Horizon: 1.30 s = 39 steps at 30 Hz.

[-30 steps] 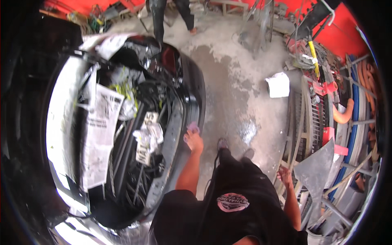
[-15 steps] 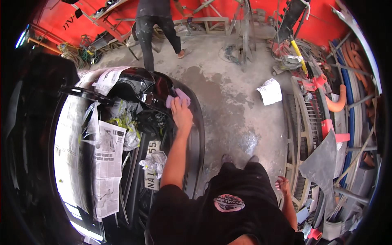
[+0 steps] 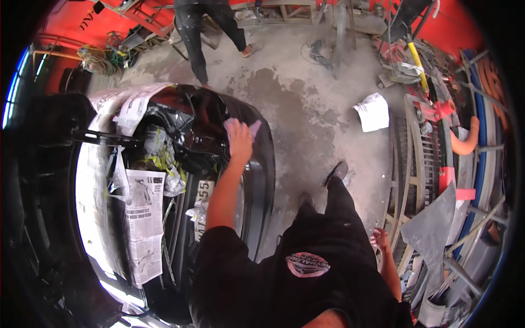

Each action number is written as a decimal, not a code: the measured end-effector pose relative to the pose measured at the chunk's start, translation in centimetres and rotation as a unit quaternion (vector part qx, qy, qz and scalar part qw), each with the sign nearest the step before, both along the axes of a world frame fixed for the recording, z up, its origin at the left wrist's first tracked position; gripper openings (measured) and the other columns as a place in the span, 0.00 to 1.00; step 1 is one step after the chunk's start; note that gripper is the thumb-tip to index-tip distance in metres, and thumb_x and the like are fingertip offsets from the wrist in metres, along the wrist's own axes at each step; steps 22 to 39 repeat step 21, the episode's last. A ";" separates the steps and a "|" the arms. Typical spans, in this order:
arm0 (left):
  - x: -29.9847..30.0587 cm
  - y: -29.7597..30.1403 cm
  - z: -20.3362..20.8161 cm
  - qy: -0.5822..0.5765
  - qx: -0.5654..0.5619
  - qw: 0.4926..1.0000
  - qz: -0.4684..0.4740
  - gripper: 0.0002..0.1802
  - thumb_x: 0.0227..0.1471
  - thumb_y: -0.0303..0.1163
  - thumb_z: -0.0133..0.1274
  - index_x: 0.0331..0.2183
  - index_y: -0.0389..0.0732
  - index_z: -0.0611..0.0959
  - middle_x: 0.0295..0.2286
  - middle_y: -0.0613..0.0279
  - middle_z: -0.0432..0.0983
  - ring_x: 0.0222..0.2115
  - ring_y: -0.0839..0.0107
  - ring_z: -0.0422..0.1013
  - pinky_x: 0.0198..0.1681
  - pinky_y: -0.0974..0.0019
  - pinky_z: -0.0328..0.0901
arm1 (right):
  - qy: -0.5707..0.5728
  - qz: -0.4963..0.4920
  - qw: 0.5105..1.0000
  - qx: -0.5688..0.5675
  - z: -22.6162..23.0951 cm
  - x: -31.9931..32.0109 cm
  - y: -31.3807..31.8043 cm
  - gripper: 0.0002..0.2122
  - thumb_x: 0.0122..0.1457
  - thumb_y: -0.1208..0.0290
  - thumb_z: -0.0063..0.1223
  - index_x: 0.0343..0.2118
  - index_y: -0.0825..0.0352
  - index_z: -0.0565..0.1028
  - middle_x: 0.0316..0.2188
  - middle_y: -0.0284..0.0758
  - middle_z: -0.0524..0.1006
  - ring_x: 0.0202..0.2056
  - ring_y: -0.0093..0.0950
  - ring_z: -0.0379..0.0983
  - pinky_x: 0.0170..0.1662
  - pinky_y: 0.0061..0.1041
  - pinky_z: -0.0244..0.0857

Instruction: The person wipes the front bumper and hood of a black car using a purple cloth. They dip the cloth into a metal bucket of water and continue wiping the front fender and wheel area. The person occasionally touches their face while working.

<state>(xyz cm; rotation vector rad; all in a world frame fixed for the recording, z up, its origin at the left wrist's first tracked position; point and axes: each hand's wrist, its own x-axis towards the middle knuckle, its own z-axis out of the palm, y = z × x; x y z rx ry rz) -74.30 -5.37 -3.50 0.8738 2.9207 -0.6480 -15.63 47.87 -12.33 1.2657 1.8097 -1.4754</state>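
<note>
My left hand (image 3: 240, 141) presses a mauve cloth (image 3: 252, 128) against the dark rear bumper (image 3: 257, 116) of a car, with the cloth's edges sticking out past my fingers. Low at my side hangs my right hand (image 3: 379, 239), its fingers loosely curled and somewhat apart, with nothing visible in it. Close to the left hand is the glossy dark rear corner (image 3: 213, 117) of the car body. Newspaper sheets (image 3: 145, 224) cover part of the car. Crumpled paper and plastic (image 3: 167, 158) fill the opening, and a number plate (image 3: 203, 191) lies below it, partly covered by crumpled paper.
Another person (image 3: 202, 33) stands beyond the car. A white sheet (image 3: 373, 112) lies on the stained concrete floor (image 3: 306, 131). At the right, metal frames (image 3: 413, 164), a grey panel (image 3: 432, 224) and an orange pipe (image 3: 466, 139) are stacked. Cables (image 3: 317, 54) lie farther off.
My left hand and the cloth have shifted slightly along the bumper, with the fingers flatter. One of my feet has stepped forward. My right hand still hangs at my side.
</note>
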 end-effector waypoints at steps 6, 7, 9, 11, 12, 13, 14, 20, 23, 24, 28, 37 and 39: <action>4.3 -0.5 -7.4 -0.088 0.056 0.990 -0.091 0.21 0.57 0.37 0.50 0.51 0.49 0.87 0.62 0.48 0.71 0.69 0.39 0.54 0.74 0.37 0.41 | 0.096 0.042 0.994 -0.001 -2.3 -10.5 10.5 0.23 0.69 0.60 0.45 0.63 0.66 0.71 0.33 0.36 0.82 0.24 0.23 0.75 0.24 0.22 0.66; 4.3 -0.7 -7.8 -0.110 0.083 0.986 -0.092 0.21 0.57 0.37 0.51 0.49 0.49 0.88 0.61 0.48 0.72 0.68 0.40 0.56 0.74 0.38 0.41 | 0.141 0.039 0.989 0.012 -1.4 -12.3 11.9 0.23 0.69 0.62 0.46 0.62 0.69 0.71 0.32 0.38 0.82 0.24 0.24 0.76 0.26 0.23 0.68; 2.4 -0.8 -6.9 -0.190 0.073 0.978 -0.050 0.21 0.57 0.36 0.51 0.51 0.48 0.87 0.64 0.49 0.68 0.70 0.44 0.53 0.74 0.38 0.40 | 0.234 0.039 0.971 0.035 0.9 -16.6 13.8 0.23 0.68 0.65 0.47 0.61 0.74 0.73 0.31 0.41 0.83 0.26 0.27 0.79 0.29 0.25 0.73; -0.8 -1.0 -4.7 -0.054 0.000 0.998 -0.010 0.22 0.58 0.35 0.50 0.53 0.47 0.85 0.66 0.49 0.64 0.71 0.43 0.50 0.74 0.37 0.40 | 0.192 0.041 0.979 0.054 2.4 -20.0 15.1 0.22 0.68 0.65 0.47 0.61 0.72 0.73 0.31 0.40 0.83 0.26 0.26 0.80 0.29 0.24 0.72; -1.9 -1.3 -3.5 0.012 -0.038 0.999 0.015 0.23 0.59 0.35 0.50 0.55 0.46 0.84 0.68 0.49 0.62 0.72 0.43 0.48 0.74 0.37 0.40 | 0.168 0.047 0.983 0.062 2.8 -21.3 15.6 0.22 0.68 0.65 0.48 0.61 0.72 0.73 0.31 0.40 0.83 0.27 0.25 0.80 0.29 0.24 0.72; -3.5 0.2 -1.2 -0.012 -0.024 0.999 0.046 0.24 0.60 0.34 0.49 0.56 0.45 0.83 0.69 0.50 0.59 0.72 0.43 0.46 0.73 0.36 0.39 | 0.147 0.029 0.987 0.055 2.9 -21.5 16.4 0.22 0.68 0.65 0.48 0.61 0.71 0.73 0.31 0.40 0.83 0.26 0.25 0.80 0.28 0.24 0.71; -5.0 2.1 1.9 -0.038 -0.012 0.996 0.079 0.24 0.61 0.34 0.48 0.57 0.44 0.81 0.70 0.50 0.57 0.73 0.42 0.44 0.73 0.35 0.39 | 0.124 0.013 0.991 0.048 2.6 -21.5 17.2 0.21 0.68 0.66 0.48 0.61 0.70 0.74 0.31 0.40 0.83 0.26 0.25 0.79 0.28 0.24 0.71; -3.2 0.1 2.3 -0.014 0.040 0.999 0.023 0.30 0.57 0.34 0.51 0.60 0.37 0.77 0.67 0.43 0.59 0.70 0.31 0.47 0.71 0.29 0.43 | 0.017 -0.030 0.998 -0.059 -5.1 -18.1 20.0 0.21 0.68 0.64 0.50 0.62 0.63 0.74 0.33 0.39 0.84 0.25 0.28 0.79 0.24 0.27 0.70; -3.4 0.5 2.1 -0.050 0.003 0.998 0.034 0.31 0.56 0.36 0.51 0.61 0.39 0.77 0.70 0.44 0.56 0.71 0.33 0.46 0.71 0.29 0.40 | -0.003 -0.020 0.999 -0.046 -6.0 -19.0 19.4 0.21 0.69 0.62 0.51 0.62 0.61 0.74 0.34 0.38 0.85 0.24 0.28 0.79 0.24 0.28 0.71; -3.4 0.5 2.1 -0.050 0.003 0.998 0.034 0.31 0.56 0.36 0.51 0.61 0.39 0.77 0.70 0.44 0.56 0.71 0.33 0.46 0.71 0.29 0.40 | -0.003 -0.020 0.999 -0.046 -6.0 -19.0 19.4 0.21 0.69 0.62 0.51 0.62 0.61 0.74 0.34 0.38 0.85 0.24 0.28 0.79 0.24 0.28 0.71; -3.4 0.5 2.1 -0.050 0.003 0.998 0.034 0.31 0.56 0.36 0.51 0.61 0.39 0.77 0.70 0.44 0.56 0.71 0.33 0.46 0.71 0.29 0.40 | -0.003 -0.020 0.999 -0.046 -6.0 -19.0 19.4 0.21 0.69 0.62 0.51 0.62 0.61 0.74 0.34 0.38 0.85 0.24 0.28 0.79 0.24 0.28 0.71; -3.4 0.5 2.1 -0.050 0.003 0.998 0.034 0.31 0.56 0.36 0.51 0.61 0.39 0.77 0.70 0.44 0.56 0.71 0.33 0.46 0.71 0.29 0.40 | -0.003 -0.020 0.999 -0.046 -6.0 -19.0 19.4 0.21 0.69 0.62 0.51 0.62 0.61 0.74 0.34 0.38 0.85 0.24 0.28 0.79 0.24 0.28 0.71; -3.4 0.5 2.1 -0.050 0.003 0.998 0.034 0.31 0.56 0.36 0.51 0.61 0.39 0.77 0.70 0.44 0.56 0.71 0.33 0.46 0.71 0.29 0.40 | -0.003 -0.020 0.999 -0.046 -6.0 -19.0 19.4 0.21 0.69 0.62 0.51 0.62 0.61 0.74 0.34 0.38 0.85 0.24 0.28 0.79 0.24 0.28 0.71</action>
